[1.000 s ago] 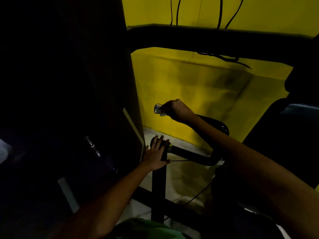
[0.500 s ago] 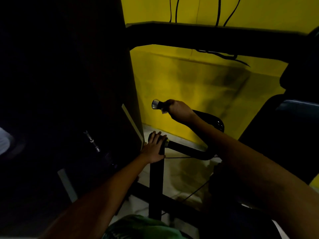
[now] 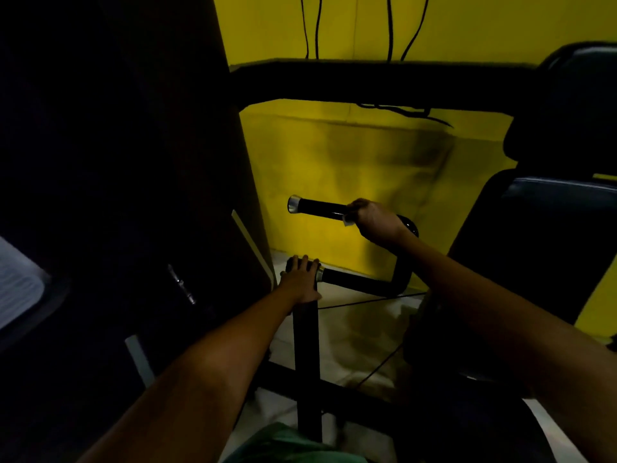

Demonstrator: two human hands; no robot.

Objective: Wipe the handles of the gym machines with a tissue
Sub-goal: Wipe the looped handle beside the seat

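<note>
Two black handles with chrome end caps stick out to the left from a gym machine. My right hand point(image 3: 375, 222) grips the inner end of the upper handle point(image 3: 319, 207), with a white tissue point(image 3: 349, 220) showing under its fingers. Most of that handle's black grip is bare to the left of the hand. My left hand point(image 3: 300, 282) rests over the end of the lower handle point(image 3: 354, 281), fingers laid across the top of a black upright post point(image 3: 307, 362).
A tall black machine column point(image 3: 150, 195) fills the left. A black crossbar point(image 3: 384, 81) runs above the handles. A dark padded seat point(image 3: 551, 222) stands at the right. Behind is a yellow wall point(image 3: 334, 155) with hanging cables point(image 3: 312, 25); thin cables cross the pale floor point(image 3: 360, 332).
My right hand slid right along the upper handle, away from the chrome cap, uncovering most of the black grip. My left hand stayed on the lower handle's end.
</note>
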